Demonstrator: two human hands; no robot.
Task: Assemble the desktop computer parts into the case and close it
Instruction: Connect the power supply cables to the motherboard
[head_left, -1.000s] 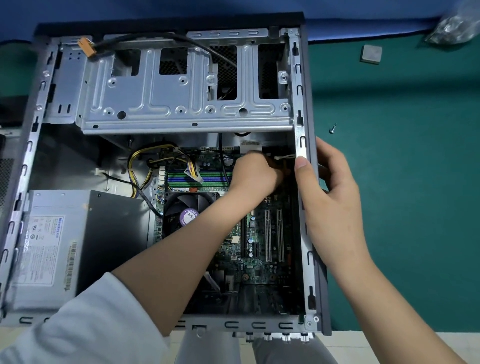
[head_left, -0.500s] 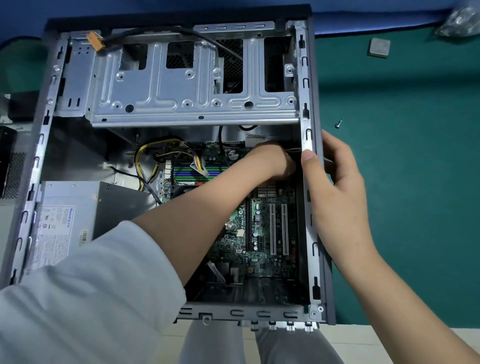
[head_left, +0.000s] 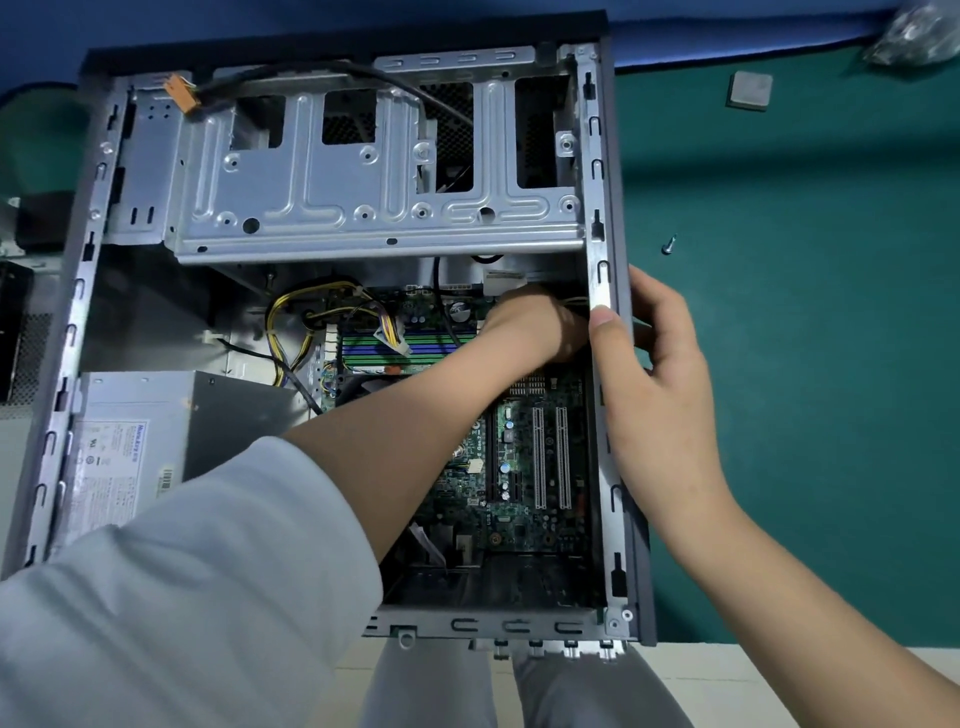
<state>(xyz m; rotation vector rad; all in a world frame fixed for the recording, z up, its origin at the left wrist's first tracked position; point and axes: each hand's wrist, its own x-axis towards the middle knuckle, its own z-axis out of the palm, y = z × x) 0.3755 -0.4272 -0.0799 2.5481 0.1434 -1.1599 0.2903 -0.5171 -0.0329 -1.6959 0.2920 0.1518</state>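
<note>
Left hand (head_left: 524, 325) reaches into the case (head_left: 602, 467), its grip curled, probably pinching a small cable connector beneath its fingers. Right hand (head_left: 660, 395), nearer, grasps the case's side rail alongside.

Soft, even overhead light; pale glare on the stamped silver metal drive cage (head_left: 374, 208), deep shadow under it inside the grey steel computer case (head_left: 605, 467). Wide-angle bending at the edges, slight overall softness

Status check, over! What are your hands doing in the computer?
Left hand deep inside the case, fingers hidden, near the motherboard. Right hand grips the case's side rail. Loose screw outside.
</note>
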